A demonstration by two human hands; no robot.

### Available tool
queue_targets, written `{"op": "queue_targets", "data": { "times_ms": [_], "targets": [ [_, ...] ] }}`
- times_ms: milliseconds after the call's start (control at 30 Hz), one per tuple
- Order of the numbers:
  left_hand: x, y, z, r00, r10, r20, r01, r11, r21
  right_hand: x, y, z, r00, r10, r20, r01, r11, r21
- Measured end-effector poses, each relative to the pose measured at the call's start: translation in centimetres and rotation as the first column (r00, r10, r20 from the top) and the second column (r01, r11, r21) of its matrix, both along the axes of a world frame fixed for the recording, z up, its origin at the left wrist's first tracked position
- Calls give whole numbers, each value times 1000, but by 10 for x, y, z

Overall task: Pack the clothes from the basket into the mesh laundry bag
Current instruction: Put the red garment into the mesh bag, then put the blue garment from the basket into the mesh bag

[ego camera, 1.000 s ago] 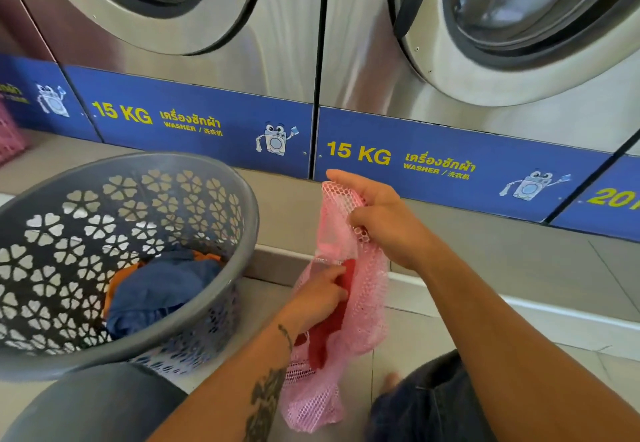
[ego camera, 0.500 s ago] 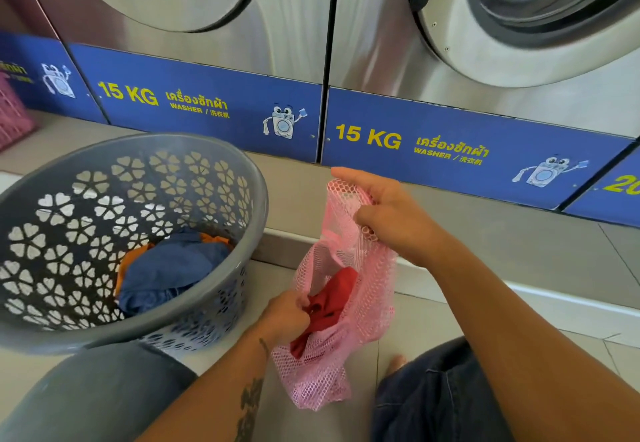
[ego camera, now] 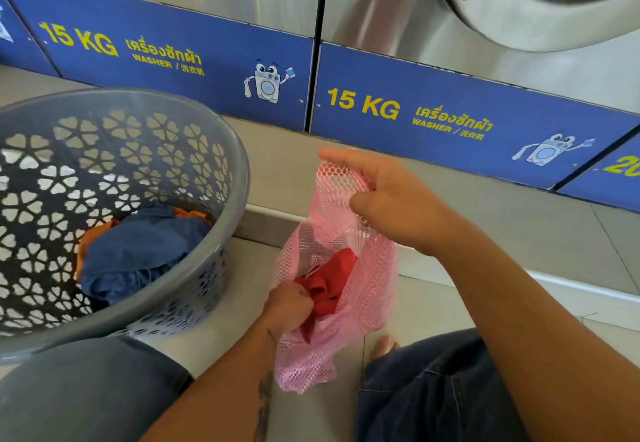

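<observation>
A pink mesh laundry bag (ego camera: 372, 279) hangs in the middle of the view, held up by its top edge in my right hand (ego camera: 388, 199). My left hand (ego camera: 289, 305) is at the bag's open mouth, closed on a red garment (ego camera: 329, 286) that lies partly inside the bag. To the left stands a grey plastic basket (ego camera: 235, 178) with flower-shaped holes. In its bottom lie a dark blue garment (ego camera: 138, 254) and an orange one (ego camera: 188, 214) underneath it.
Steel washing machines with blue "15 KG" panels (ego camera: 398, 109) stand on a raised step (ego camera: 270, 227) straight ahead. The floor is tiled. My knees, in grey (ego camera: 86, 393) and dark denim (ego camera: 440, 389), frame the bottom, with a bare foot (ego camera: 382, 344) below the bag.
My left hand has pushed the red garment lower into the bag and sits lower itself. The view has tilted down, so the machines and basket look closer.
</observation>
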State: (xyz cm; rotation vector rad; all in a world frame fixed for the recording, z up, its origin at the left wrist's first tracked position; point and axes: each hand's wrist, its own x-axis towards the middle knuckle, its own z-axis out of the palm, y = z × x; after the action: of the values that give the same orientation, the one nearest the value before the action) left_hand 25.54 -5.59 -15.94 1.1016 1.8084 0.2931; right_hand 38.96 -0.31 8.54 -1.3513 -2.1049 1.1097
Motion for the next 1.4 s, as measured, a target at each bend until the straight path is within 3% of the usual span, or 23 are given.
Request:
{"op": "queue_targets", "data": {
  "times_ms": [33,100,167,267,367,467,567,667,800,1000,1100,1200,1400],
  "targets": [
    [3,9,8,992,103,76,-105,994,30,0,0,2,1000,11,-5,-11,1000,1],
    [8,29,29,893,246,377,-271,962,16,2,1,3,999,26,-24,-26,1000,10],
    [13,40,48,801,184,570,-191,980,-48,5,3,4,999,16,-50,-15,1000,20],
    [20,37,53,835,-33,549,78,995,-60,9,1,7,990,-19,-137,17,1000,-16],
    [21,24,42,805,-4,593,47,997,-57,13,-7,14,951,-43,-306,21,997,-76],
    [14,11,41,862,-95,499,101,995,17,22,-11,19,918,-73,-391,42,995,-88],
    [-2,4,54,931,-283,231,265,959,106,27,-17,25,953,-58,-297,67,998,20],
    [-15,4,74,963,-268,36,257,948,187,24,-24,28,980,-66,-185,89,989,119],
    [-33,5,122,966,-248,-74,258,900,352,5,-28,43,988,-48,-148,75,980,183],
    [-79,-3,193,971,-196,-134,237,801,549,-30,-21,100,977,69,-200,-15,965,264],
    [-105,-8,223,986,-86,-141,158,730,664,-48,-14,141,945,120,-306,-15,945,326],
    [-128,-8,240,985,31,-170,105,674,732,-62,-13,153,938,150,-314,-32,936,349],
    [-163,-3,221,973,106,-204,55,756,653,-69,-16,105,976,122,-182,-71,962,264]
  ]
}}
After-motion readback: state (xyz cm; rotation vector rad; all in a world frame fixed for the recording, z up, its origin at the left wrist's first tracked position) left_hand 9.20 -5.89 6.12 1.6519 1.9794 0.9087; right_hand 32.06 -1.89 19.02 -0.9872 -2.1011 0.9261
